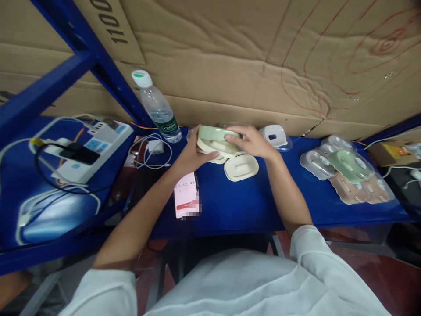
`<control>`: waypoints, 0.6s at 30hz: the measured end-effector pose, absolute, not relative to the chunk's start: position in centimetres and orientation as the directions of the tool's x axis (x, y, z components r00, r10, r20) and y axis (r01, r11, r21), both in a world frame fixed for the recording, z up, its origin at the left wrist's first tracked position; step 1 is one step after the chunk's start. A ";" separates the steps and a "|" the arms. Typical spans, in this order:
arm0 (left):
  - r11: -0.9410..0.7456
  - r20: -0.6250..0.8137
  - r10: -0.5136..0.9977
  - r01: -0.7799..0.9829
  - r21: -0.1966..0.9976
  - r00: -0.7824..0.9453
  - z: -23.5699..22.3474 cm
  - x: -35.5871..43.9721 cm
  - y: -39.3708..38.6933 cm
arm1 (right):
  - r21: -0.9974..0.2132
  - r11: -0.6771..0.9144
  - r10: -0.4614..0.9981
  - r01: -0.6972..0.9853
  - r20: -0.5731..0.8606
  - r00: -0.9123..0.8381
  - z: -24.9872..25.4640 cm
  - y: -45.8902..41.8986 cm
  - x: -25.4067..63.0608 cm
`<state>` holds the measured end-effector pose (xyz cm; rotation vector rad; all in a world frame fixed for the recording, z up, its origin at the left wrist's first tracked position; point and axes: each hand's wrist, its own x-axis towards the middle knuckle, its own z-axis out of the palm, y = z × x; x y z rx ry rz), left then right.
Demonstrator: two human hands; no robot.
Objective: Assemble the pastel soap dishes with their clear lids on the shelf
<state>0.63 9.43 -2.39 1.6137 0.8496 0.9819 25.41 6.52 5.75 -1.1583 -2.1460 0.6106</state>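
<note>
Both hands meet over the middle of the blue table. My left hand (pixel 194 156) is closed around the left side of a small cream plastic dish (pixel 210 146), its thumb along the near edge. A light green plastic piece (pixel 215 132) of similar rounded shape sits tilted over the dish; my right hand (pixel 251 141) grips its right end between thumb and fingers. Whether the two pieces are joined is hidden. On the table just below the right hand lies a cream oval piece (pixel 241 168) with a recessed middle. Another cream edge shows beneath the dish.
Behind my right hand is a white lid-like piece (pixel 275 135) with a dark slot. Packaged sets (pixel 351 166) in clear plastic are piled at the right. A water bottle (pixel 161 112), phone (pixel 186 195), charger (pixel 155 146) and power strip (pixel 95 147) are at the left.
</note>
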 end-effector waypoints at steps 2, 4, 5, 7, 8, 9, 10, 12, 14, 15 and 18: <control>-0.298 0.177 0.867 0.201 0.933 0.467 -2.3 0.6 9.0 | -0.589 0.514 0.858 0.624 0.328 -0.396 6.5 6.2 26.5; -0.364 0.174 0.849 0.312 0.877 0.499 -2.1 0.5 8.6 | -0.527 0.497 0.866 0.690 0.358 -0.350 7.1 6.0 27.5; -0.387 0.180 0.842 0.336 0.859 0.509 -2.0 0.4 8.5 | -0.492 0.477 0.872 0.728 0.369 -0.322 7.2 6.0 28.0; -0.392 0.185 0.840 0.334 0.857 0.510 -2.0 0.3 8.5 | -0.412 0.422 0.887 0.808 0.372 -0.273 7.0 6.3 28.7; -0.373 0.180 0.843 0.310 0.875 0.507 -2.0 0.3 8.5 | -0.373 0.390 0.896 0.842 0.366 -0.253 6.7 6.6 29.0; -0.344 0.172 0.847 0.271 0.899 0.502 -2.0 0.3 8.6 | -0.340 0.361 0.904 0.868 0.357 -0.237 6.3 6.8 29.2; -0.308 0.166 0.853 0.221 0.925 0.495 -1.9 0.3 8.8 | -0.317 0.340 0.910 0.885 0.348 -0.225 5.9 7.1 29.4; -0.251 0.172 0.868 0.112 0.962 0.467 -1.8 0.3 9.1 | -0.306 0.322 0.916 0.896 0.339 -0.213 5.2 7.5 29.5; -0.214 0.194 0.903 0.011 0.977 0.384 -1.6 0.1 9.6 | -0.314 0.317 0.917 0.895 0.344 -0.203 4.8 7.7 29.7; -0.196 0.197 0.926 -0.036 0.980 0.321 -1.5 0.0 9.9 | -0.317 0.313 0.917 0.896 0.348 -0.197 4.7 7.7 29.8; -0.130 0.153 0.980 -0.175 0.976 0.124 -1.6 -0.7 11.0 | -0.313 0.302 0.916 0.901 0.357 -0.183 4.8 7.7 30.2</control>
